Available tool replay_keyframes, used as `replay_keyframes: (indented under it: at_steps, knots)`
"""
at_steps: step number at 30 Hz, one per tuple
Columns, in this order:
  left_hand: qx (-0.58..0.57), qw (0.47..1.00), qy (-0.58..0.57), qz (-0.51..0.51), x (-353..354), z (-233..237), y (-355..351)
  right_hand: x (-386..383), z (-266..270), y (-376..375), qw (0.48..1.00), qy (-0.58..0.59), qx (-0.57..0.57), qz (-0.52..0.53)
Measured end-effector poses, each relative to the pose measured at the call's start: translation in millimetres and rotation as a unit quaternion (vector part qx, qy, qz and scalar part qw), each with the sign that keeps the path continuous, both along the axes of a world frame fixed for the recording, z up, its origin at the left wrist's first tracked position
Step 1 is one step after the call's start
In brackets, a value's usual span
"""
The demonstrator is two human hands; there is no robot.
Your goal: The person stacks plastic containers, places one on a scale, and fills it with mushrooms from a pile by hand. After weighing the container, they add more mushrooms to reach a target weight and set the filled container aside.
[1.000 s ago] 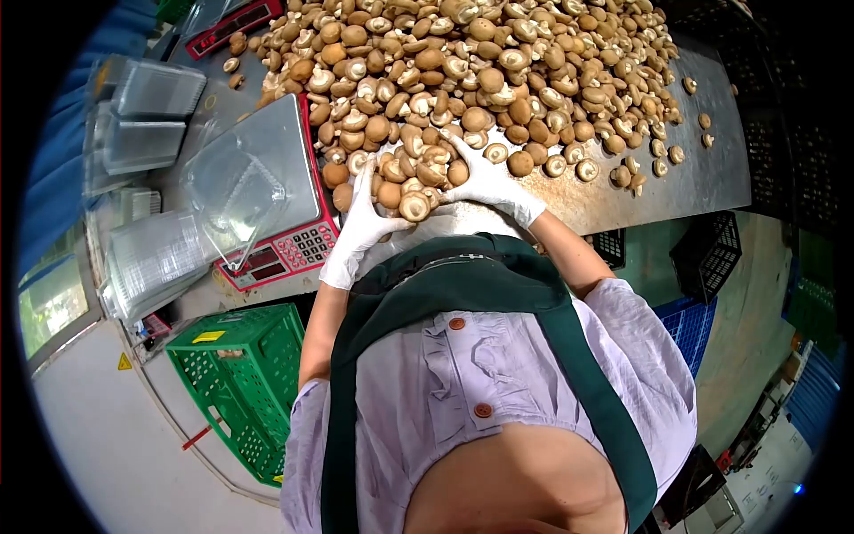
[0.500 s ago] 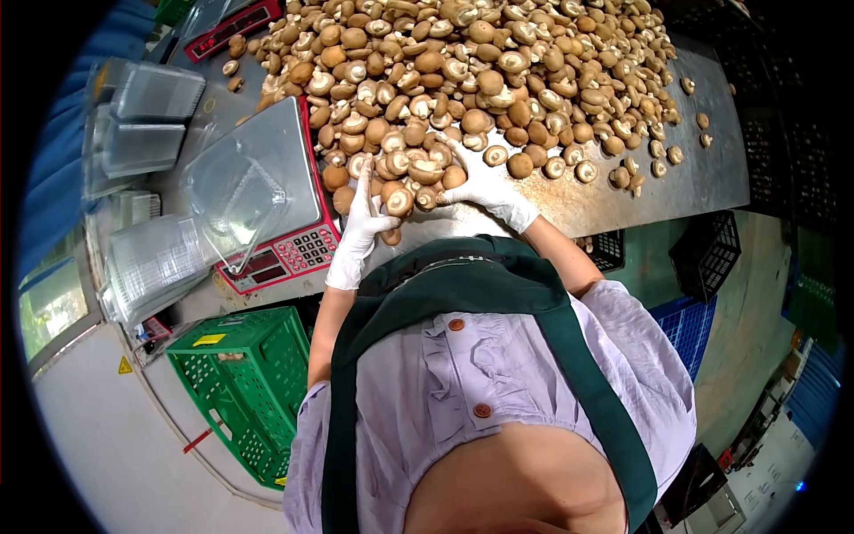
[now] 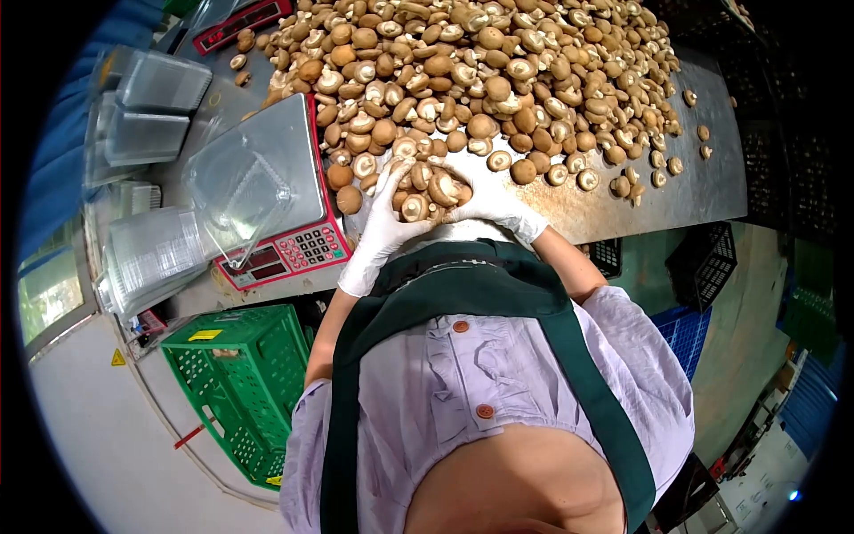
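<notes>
A cluster of brown-capped shiitake mushrooms (image 3: pixel 415 207) is cupped between my two white-gloved hands at the table's near edge. My left hand (image 3: pixel 388 221) curves round the cluster's left side, its fingers pointing away from me. From the other side, my right hand (image 3: pixel 487 196) presses against the mushrooms, its fingertips partly hidden behind them. Just beyond my hands begins a large heap of loose mushrooms (image 3: pixel 480 71), some with pale stems and gills facing up. Left of my left hand is a red scale (image 3: pixel 302 247) with a clear plastic tray (image 3: pixel 245 196) on its plate.
Stacked clear plastic trays (image 3: pixel 151 258) stand left of the scale, with more trays (image 3: pixel 165 80) behind. A second red scale (image 3: pixel 240 27) sits at the back left. Below the table is a green crate (image 3: pixel 240 383). Black crates (image 3: pixel 704 262) lie beyond the right edge.
My hands have drawn closer together round the mushrooms and pulled them slightly from the heap towards me. My left hand has shifted a little to the right.
</notes>
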State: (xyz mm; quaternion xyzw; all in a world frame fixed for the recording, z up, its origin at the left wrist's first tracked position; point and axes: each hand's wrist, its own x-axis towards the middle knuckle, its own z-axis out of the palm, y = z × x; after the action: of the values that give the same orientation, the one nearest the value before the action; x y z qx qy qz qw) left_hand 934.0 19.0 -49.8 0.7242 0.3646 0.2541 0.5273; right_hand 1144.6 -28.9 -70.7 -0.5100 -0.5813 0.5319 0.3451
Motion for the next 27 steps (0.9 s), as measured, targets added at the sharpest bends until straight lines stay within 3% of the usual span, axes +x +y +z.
replay_keyframes:
  at_steps: [2,4,6,9,12,16,18,21,22,24,27]
  knots:
    - [-0.010,1.000,-0.011,0.005,-2,9,3,0,7,5,0.996,-0.054,0.063,0.010]
    - [0.097,0.995,0.009,0.022,-7,23,9,-3,38,17,0.999,-0.029,0.022,0.019]
    - [-0.021,0.996,-0.056,0.067,-11,55,11,-11,49,34,0.999,-0.010,0.042,0.033]
    - [0.086,0.990,-0.070,0.085,-41,77,32,-36,75,73,0.991,0.068,0.073,0.087]
    - [0.116,0.978,-0.071,0.157,-81,101,46,-76,109,114,0.980,0.078,0.081,0.166]
    - [0.106,0.962,-0.119,0.221,-141,116,61,-139,141,155,0.964,0.008,0.142,0.224]
    - [0.095,0.960,-0.010,0.261,-185,111,70,-188,135,177,0.942,-0.073,0.231,0.231]
    - [0.162,0.938,0.213,0.222,-210,102,73,-218,132,178,0.898,-0.294,0.234,0.229]
    - [0.158,0.925,0.270,0.216,-213,101,70,-221,132,179,0.896,-0.294,0.236,0.234]
    - [0.160,0.918,0.277,0.235,-220,104,68,-210,138,176,0.912,-0.237,0.276,0.188]
    - [0.132,0.919,0.177,0.328,-236,110,64,-173,132,164,0.921,-0.223,0.292,0.126]
